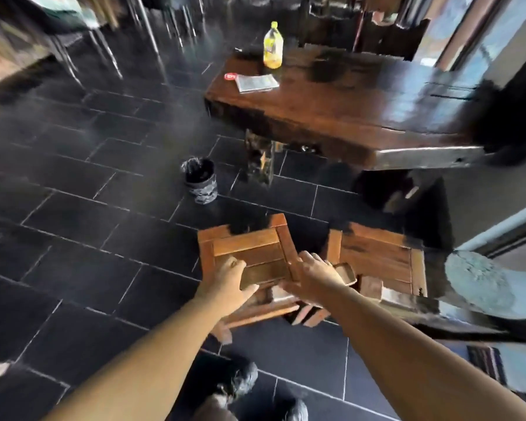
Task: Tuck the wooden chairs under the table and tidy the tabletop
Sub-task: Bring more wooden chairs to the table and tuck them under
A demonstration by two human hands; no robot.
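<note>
A light wooden chair (pixel 249 247) stands on the dark tiles in front of me, away from the table. My left hand (pixel 230 281) grips its backrest from the left, and my right hand (pixel 312 276) holds the same backrest at its right end. A second wooden chair (pixel 380 253) stands just to the right of it. The dark wooden table (pixel 346 117) lies beyond, at the upper right. On its far left part stand a yellow bottle (pixel 273 47), a flat booklet (pixel 257 82) and a small red item (pixel 230 76).
A small black bin (pixel 201 185) lined with a bag stands on the floor left of the table's leg (pixel 260 156). Dark chairs (pixel 386 38) sit behind the table. Metal-legged furniture (pixel 104 41) fills the far left. A grey mat (pixel 477 281) lies at the right.
</note>
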